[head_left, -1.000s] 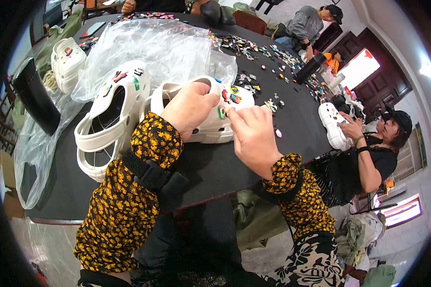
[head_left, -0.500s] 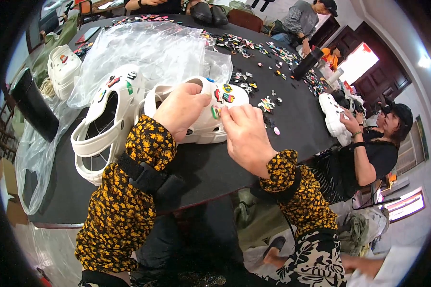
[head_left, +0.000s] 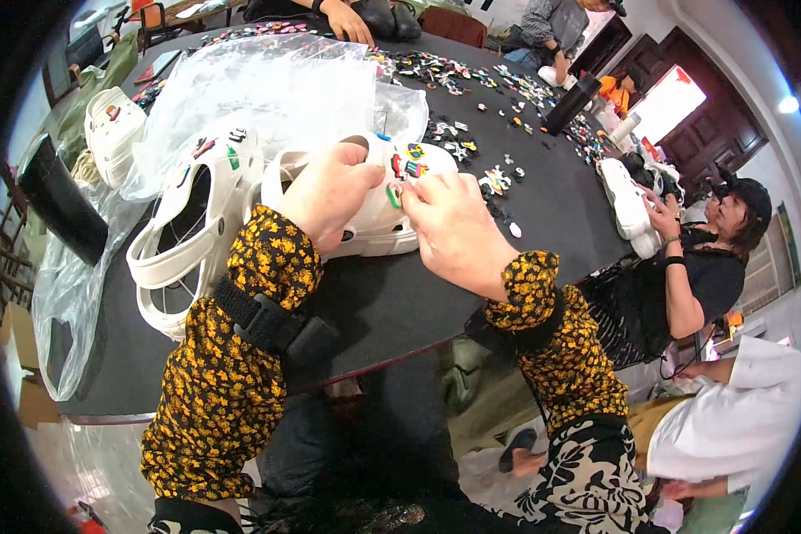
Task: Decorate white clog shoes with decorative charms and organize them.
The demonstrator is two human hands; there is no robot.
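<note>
A white clog (head_left: 372,212) lies on the black table with its toe to the right. My left hand (head_left: 334,191) is closed on its upper, fingers tucked into the foot opening. Colourful shoe charms (head_left: 411,164) sit on the toe. My right hand (head_left: 458,227) has its fingertips closed at a green charm (head_left: 393,195) on the clog's near side; the fingers partly cover it. Just left stands another white clog (head_left: 171,233) with charms on its upper, its strap toward me.
Clear plastic bags (head_left: 258,98) cover the table's far left, near a third white clog (head_left: 116,133) and a black cylinder (head_left: 60,200). Loose charms (head_left: 436,71) are scattered across the far side. At right, a co-worker (head_left: 699,280) holds a white shoe (head_left: 627,206).
My hands stay at the clog with only slight shifts. A co-worker's hand now rests at the table's far edge, and a person in a white shirt has come in at the lower right.
</note>
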